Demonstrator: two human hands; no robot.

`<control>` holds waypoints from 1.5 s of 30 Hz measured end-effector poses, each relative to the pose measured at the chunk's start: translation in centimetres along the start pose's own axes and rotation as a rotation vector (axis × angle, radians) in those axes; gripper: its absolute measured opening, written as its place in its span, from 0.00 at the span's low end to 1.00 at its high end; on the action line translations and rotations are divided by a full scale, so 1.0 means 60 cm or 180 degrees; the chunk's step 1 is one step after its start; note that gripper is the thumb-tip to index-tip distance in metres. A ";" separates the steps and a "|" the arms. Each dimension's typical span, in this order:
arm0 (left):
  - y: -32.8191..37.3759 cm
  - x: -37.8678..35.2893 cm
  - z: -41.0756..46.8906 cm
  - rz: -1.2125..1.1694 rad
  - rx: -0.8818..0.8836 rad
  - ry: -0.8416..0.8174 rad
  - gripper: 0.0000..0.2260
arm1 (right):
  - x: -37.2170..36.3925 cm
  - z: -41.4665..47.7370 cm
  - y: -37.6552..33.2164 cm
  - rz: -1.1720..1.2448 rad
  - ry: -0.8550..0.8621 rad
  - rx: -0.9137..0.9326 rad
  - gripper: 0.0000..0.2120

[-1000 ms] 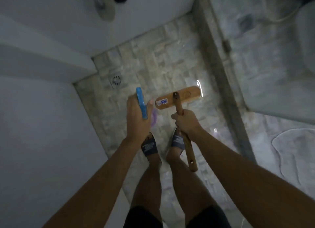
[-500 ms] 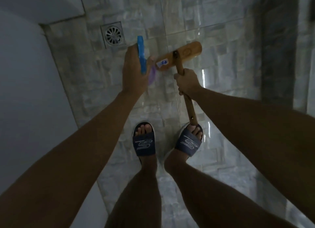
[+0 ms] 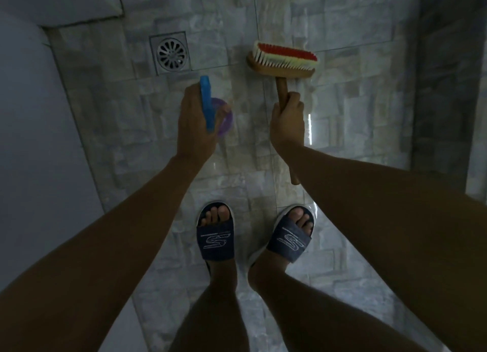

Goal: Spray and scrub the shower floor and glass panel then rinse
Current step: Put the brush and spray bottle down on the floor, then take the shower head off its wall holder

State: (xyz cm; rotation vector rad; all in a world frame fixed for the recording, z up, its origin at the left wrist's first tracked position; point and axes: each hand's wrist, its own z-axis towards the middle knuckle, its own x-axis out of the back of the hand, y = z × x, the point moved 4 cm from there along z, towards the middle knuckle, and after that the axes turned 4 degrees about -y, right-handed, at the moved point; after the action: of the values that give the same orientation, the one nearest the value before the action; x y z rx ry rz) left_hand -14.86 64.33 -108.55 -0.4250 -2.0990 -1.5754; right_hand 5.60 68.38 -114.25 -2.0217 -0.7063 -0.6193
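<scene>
The person stands on the shower floor [image 3: 342, 130], a wet surface of grey stone-pattern tiles, and looks straight down at both hands.

The left hand [image 3: 195, 125] is wrapped around a spray bottle [image 3: 208, 106]; its grip is pressed tight on the blue trigger head, which sticks out past the knuckles, while the purple body shows just beyond the fingers on the inner side. Whether a finger sits on the trigger cannot be told.

The right hand [image 3: 287, 122] is clenched on the wooden handle of a scrub brush [image 3: 283, 60]. Ahead of that grip the handle runs up to the wooden brush head, which is turned so its red and pale bristles face upward and away from the hand. Behind the grip the handle's end pokes out past the forearm.

A round metal floor drain [image 3: 170, 53] lies ahead of the left grip and to the outer side of the brush head, well apart from both. Below the hands, two feet in dark blue slides [image 3: 216, 241] stand side by side on the tiles.
</scene>
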 end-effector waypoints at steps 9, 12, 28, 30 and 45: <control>-0.028 0.017 -0.019 0.0114 0.0153 -0.0378 0.29 | -0.051 -0.027 0.033 -0.0145 -0.0420 -0.0495 0.13; -0.028 0.026 -0.022 0.0301 0.0196 -0.0671 0.40 | -0.050 -0.039 0.032 -0.0127 -0.0739 -0.0576 0.20; 0.537 0.374 -0.025 0.0929 -0.0384 -0.0539 0.35 | 0.448 -0.247 -0.396 0.0568 -0.0298 0.0329 0.22; 0.703 0.459 -0.019 0.0935 -0.0745 -0.0318 0.33 | 0.582 -0.291 -0.511 0.0844 0.0117 0.0643 0.19; 1.714 0.903 -0.112 0.0399 -0.3353 0.0710 0.24 | 1.473 -0.702 -1.242 0.1648 0.2250 0.3092 0.10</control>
State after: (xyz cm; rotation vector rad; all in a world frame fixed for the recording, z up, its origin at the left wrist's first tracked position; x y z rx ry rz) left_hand -6.21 85.70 5.58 -0.6493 -0.9119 -2.4033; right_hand 11.25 87.28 7.20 -0.9065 0.0051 -0.4830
